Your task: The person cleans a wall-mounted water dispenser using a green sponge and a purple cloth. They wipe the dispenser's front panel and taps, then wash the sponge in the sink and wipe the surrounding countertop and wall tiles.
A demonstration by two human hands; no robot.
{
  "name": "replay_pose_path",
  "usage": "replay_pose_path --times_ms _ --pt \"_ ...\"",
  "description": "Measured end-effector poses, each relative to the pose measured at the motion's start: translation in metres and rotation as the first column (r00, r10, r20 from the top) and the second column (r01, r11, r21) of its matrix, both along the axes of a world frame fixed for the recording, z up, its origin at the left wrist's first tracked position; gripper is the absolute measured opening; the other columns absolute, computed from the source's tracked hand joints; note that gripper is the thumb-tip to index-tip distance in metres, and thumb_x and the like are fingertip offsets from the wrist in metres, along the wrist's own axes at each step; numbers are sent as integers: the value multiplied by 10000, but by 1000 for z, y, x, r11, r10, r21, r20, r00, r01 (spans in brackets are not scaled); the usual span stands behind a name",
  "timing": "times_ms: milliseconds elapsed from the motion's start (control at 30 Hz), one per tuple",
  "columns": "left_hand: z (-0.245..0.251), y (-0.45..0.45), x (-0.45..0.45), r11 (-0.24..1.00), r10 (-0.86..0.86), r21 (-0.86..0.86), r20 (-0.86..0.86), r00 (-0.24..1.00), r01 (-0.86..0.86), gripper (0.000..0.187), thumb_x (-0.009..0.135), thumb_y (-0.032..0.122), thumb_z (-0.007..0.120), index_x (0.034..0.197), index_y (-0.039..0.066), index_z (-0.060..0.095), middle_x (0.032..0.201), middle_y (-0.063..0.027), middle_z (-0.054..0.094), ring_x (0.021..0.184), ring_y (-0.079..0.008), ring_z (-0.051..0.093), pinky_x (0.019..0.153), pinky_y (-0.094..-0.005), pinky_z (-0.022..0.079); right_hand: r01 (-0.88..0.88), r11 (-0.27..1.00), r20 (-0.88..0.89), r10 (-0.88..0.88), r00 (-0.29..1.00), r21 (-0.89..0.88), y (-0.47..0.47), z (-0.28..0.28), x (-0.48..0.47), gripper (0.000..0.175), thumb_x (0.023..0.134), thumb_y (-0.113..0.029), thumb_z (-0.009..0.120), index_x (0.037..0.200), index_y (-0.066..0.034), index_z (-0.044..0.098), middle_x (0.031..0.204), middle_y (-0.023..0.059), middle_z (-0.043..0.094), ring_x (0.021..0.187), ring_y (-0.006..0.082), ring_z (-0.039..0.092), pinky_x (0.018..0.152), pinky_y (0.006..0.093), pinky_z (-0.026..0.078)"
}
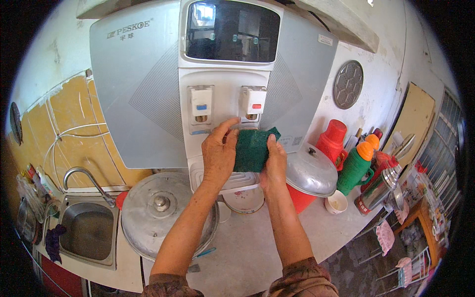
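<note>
A dark green folded cloth point(252, 150) is stretched between my two hands in front of a wall-mounted water dispenser point(224, 80). My right hand point(274, 159) pinches its right side, with the thumb over the front near the upper corner. At the left edge my left hand point(219, 152) grips the cloth with bent fingers, its index finger reaching up towards the dispenser. Above the cloth are a spout with a blue mark point(201, 102) and one with a red mark point(254, 100). A white drip tray point(239, 182) shows partly below, behind my hands.
A large lidded aluminium pot point(148, 219) stands left on the counter point(241, 256), beside a steel sink point(89, 230) with a faucet point(81, 178). To the right are a domed metal lid point(311, 172) on a red container, a small bowl point(336, 202) and several thermos flasks point(358, 167).
</note>
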State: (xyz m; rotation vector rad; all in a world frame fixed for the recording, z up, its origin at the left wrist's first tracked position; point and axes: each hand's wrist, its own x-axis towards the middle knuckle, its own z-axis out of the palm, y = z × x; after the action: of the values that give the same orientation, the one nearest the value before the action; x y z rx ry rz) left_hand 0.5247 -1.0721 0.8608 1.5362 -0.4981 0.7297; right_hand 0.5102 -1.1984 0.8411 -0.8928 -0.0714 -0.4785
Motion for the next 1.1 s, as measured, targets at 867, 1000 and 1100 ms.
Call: replay_pose_path --times_ms 867,1000,1100 --pt "-10 -5 4 981 -166 -138 -198 966 140 264 935 122 555 1159 15 643 992 -156 690 873 -197 641 799 -304 495 886 214 668 -591 453 -412 19 22 -2 165 819 -33 687 979 -38 646 859 64 598 806 178 588 679 292 478" --pt "-7 -6 0 982 -161 -122 -151 975 143 241 929 108 560 1128 10 657 972 -130 701 856 -167 635 784 -297 496 837 66 690 -533 489 -543 26 22 -2 208 799 -32 684 998 -86 662 953 112 578 851 281 595 709 354 495" --pt "-5 -3 0 991 -117 -87 -142 983 105 228 919 89 570 1116 11 658 946 -116 701 831 -168 636 768 -295 497 769 -83 700 -484 525 -634 29 19 -5 285 817 -36 653 1082 -142 660 971 98 570 848 281 614 692 387 509"
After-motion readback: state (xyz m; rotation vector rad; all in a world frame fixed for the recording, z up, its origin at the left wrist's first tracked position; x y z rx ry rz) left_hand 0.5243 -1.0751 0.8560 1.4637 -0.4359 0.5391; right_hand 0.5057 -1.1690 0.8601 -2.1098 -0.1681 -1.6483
